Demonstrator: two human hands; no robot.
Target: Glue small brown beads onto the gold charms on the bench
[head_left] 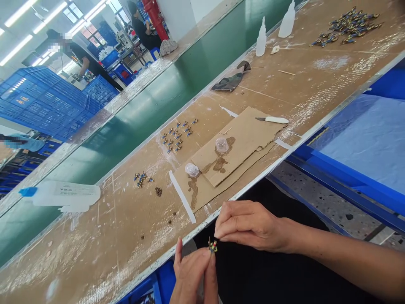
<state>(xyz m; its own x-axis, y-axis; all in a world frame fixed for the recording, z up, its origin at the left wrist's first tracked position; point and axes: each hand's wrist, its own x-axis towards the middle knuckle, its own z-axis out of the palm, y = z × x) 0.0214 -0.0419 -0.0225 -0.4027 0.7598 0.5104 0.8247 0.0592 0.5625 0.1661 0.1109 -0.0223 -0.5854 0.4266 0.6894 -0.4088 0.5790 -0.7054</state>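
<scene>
My left hand [196, 270] pinches a small painted figurine [212, 245] upright between thumb and fingertips, just off the table's front edge. Close above and right of it, my right hand [248, 226] has its thumb and fingers pressed together; whatever is between them is hidden. On the table ahead lie a small pile of similar blue and yellow figurines [140, 179] and a little heap of dark brown rings [158, 191]. More figurines [177, 134] stand spread out in loose rows farther off. A few single brown pieces [170, 221] lie nearer to me.
Stained cardboard [240, 169] holds a clear cup [222, 145] and a white-handled knife [275, 120]. A white lump or cap [192, 170] sits beside it. A large bottle [69, 195] lies left; two squeeze bottles [261, 40], a camouflage cloth [232, 80] and a figurine heap [352, 26] are farther right.
</scene>
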